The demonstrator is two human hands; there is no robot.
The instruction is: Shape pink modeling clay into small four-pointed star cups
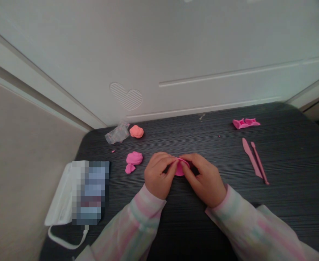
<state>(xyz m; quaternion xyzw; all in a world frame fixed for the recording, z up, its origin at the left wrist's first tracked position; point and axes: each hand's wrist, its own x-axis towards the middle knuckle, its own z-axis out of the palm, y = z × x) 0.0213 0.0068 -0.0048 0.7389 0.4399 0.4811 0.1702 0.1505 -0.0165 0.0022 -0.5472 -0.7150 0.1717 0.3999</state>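
Both hands work at the middle of the dark table. The left hand pinches the left edge of a pink disc between thumb and fingers. The right hand pinches the right edge of the same disc in a like grip. Both grips are narrow, and the fingertips of the two hands are close together. Whether the disc touches the table cannot be told.

Left of the left hand lie a pink lump and, against its near side, a small lump. Behind these, an orange lump sits just beside a clear bag.

Right of the right hand, a knife and a thin rod lie side by side, their near ends close together. A hollowed pink piece lies behind them.

At the left edge, a phone, its screen pixelated, lies beside a white pad.
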